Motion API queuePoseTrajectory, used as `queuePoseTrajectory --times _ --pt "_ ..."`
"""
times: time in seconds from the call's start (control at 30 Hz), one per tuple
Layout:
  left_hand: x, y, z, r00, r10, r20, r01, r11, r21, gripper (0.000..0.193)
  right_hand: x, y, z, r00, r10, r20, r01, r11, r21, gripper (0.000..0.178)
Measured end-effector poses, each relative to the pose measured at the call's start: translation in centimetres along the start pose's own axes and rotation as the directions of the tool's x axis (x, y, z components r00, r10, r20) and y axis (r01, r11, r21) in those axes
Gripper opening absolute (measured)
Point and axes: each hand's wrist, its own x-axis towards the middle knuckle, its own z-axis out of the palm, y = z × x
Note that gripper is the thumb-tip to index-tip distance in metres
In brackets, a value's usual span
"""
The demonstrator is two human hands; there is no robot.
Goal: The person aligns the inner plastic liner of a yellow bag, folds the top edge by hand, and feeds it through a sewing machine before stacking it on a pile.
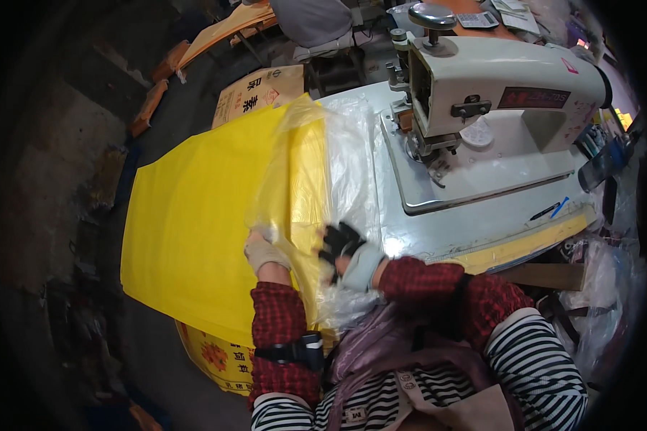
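My left hand (265, 251), in a pale glove, is closed on the edge of a clear plastic film (277, 194). This film lies wrinkled over the right part of a large yellow sheet (194, 208). A shiny, film-covered yellow strip (308, 190) shows between the sheet and more clear plastic (352, 158). To the right, my right hand (349, 250), in a black and grey glove, is at the plastic with its fingers somewhat apart. Its fingertips are slightly blurred. I see nothing held in it.
A white sewing machine (510, 86) stands on the white table (424, 233) at the right. Two pens (550, 210) lie near the table's front edge. Behind the yellow sheet is a printed brown sack (259, 90); a printed yellow bag (216, 359) shows below it. Crumpled plastic (600, 287) hangs at right.
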Motion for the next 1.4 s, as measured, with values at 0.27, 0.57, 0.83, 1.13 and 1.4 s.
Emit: queuePoseTrajectory --times 0.27,0.57,0.83,1.13,1.4 --pt "-8.5 0.3 -13.9 0.969 -0.209 0.133 0.208 0.397 -0.894 0.02 -1.8 -11.7 -3.5 0.559 -0.614 0.557 0.038 0.69 0.723 0.035" --pt "-13.4 -6.0 -21.5 0.967 -0.041 -0.251 -0.166 0.645 -0.746 0.014 5.1 2.1 0.2 0.791 0.478 0.382 -0.455 0.877 -0.153 0.05" --pt "-11.6 -11.2 -22.9 0.782 -0.206 -0.588 -0.158 0.847 -0.507 0.013 1.4 6.2 -6.7 0.698 0.427 -0.575 -0.353 0.904 0.242 0.032" --pt "-14.2 -11.0 -22.9 0.814 -0.361 -0.454 -0.048 0.738 -0.673 0.022 5.7 6.5 -11.4 0.738 0.213 -0.641 -0.227 0.972 0.062 0.061" --pt "-16.8 -12.7 -22.4 0.727 -0.508 -0.462 0.086 0.735 -0.673 0.026 3.7 -0.3 -5.4 0.931 0.054 -0.36 0.068 0.945 0.319 0.008"
